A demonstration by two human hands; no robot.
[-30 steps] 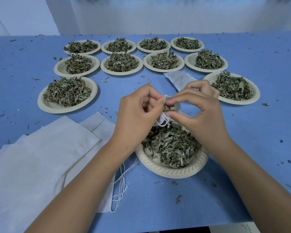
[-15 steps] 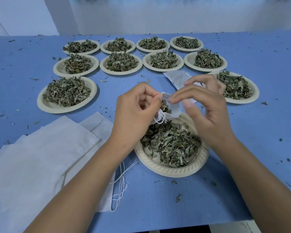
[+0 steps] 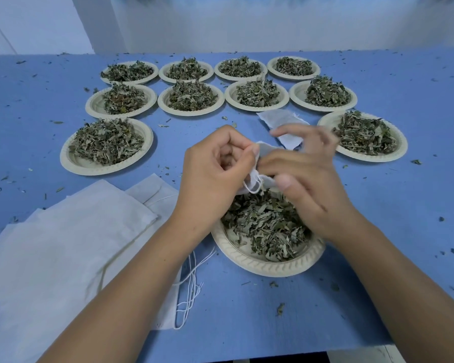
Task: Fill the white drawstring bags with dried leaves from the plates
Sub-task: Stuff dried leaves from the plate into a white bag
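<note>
Beside the spare bags (image 3: 63, 244) lying on the counter (image 3: 393, 205), your left hand (image 3: 212, 174) is pinching the mouth of a white drawstring bag (image 3: 266, 152) above the nearest plate (image 3: 268, 268) of dried leaves (image 3: 268, 224); your right hand (image 3: 309, 187) is touching it, too blurred to tell its grip.

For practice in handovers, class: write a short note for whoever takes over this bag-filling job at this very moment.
Left hand pinches the small bag at its mouth, above the near plate. Right hand is at the bag, blurred; grip unclear. Another bag lies beyond the hands, contents unclear. Spare bags lie at left. Left to do: leaves on the near plate and ten more heaped plates.
</note>
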